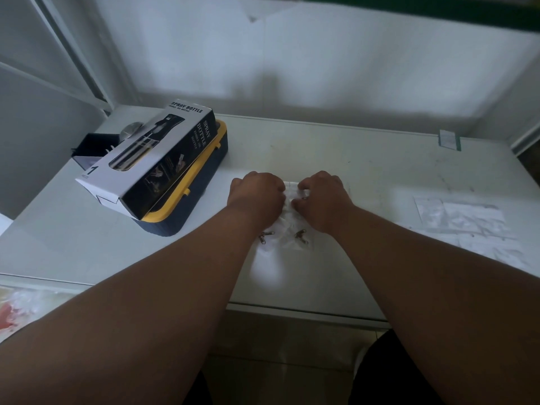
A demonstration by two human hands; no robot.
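Head view, single frame. Both hands were at the far edge of a small clear bag (287, 239) lying flat on the white table (380, 159), near its front edge, straight ahead of the person. The left hand (257, 194) and the right hand (324, 197) had their fingers curled in and were pinching the bag's top strip between them, knuckles nearly touching. A few small metal clips (266, 235) showed through the plastic at the near end, in two loose clusters. Judgement: the clips looked to be inside the bag, so the work was at the mouth; I could not tell whether it was being pressed closed or pulled open. Whichever it was, the mouth remained to be finished. More flat clear bags (467, 226) lay well to the right, untouched. To the left, a spray bottle box (152, 159) rested tilted on a navy case with a yellow rim (210, 176), with a dark tray (90, 144) behind it. The tabletop was scuffed and stood against a plain pale wall (321, 68); the light was dim.
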